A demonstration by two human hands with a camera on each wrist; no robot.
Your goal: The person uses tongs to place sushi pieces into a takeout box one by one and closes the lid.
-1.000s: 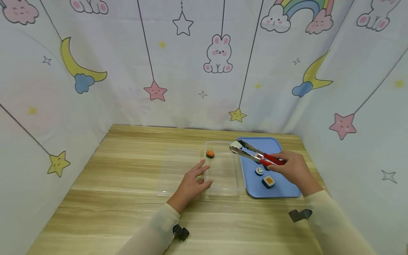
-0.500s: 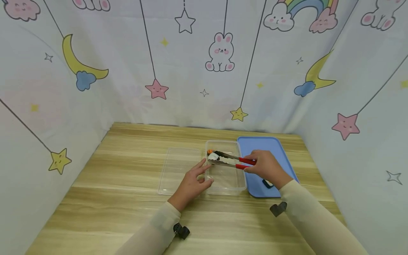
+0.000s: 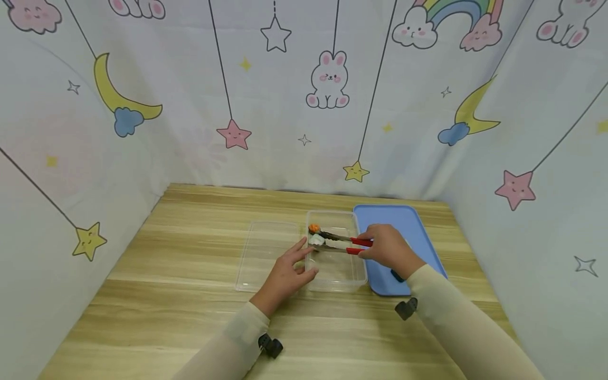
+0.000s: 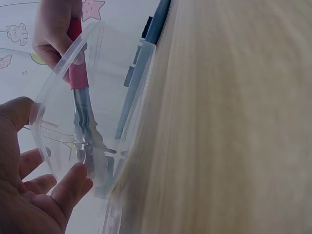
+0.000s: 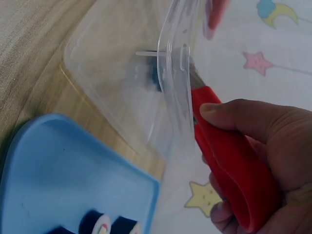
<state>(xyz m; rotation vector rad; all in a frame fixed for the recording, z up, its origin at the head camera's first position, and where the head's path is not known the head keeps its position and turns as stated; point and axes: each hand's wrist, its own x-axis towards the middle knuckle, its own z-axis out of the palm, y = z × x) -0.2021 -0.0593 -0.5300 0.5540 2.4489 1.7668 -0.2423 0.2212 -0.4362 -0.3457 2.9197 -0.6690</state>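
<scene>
The person's right hand (image 3: 391, 248) had its fingers and thumb wrapped round the red handles of the tongs (image 3: 359, 243), whose ends reached into the left part of the clear container (image 3: 337, 285). A white piece (image 3: 316, 240) sat between those ends, just near of an orange-topped piece (image 3: 314, 228). The left hand (image 3: 284, 273), fingers loosely spread, touched the container's left side. Rightward on the tabletop (image 3: 190, 316) lay a blue tray (image 3: 387, 219).
</scene>
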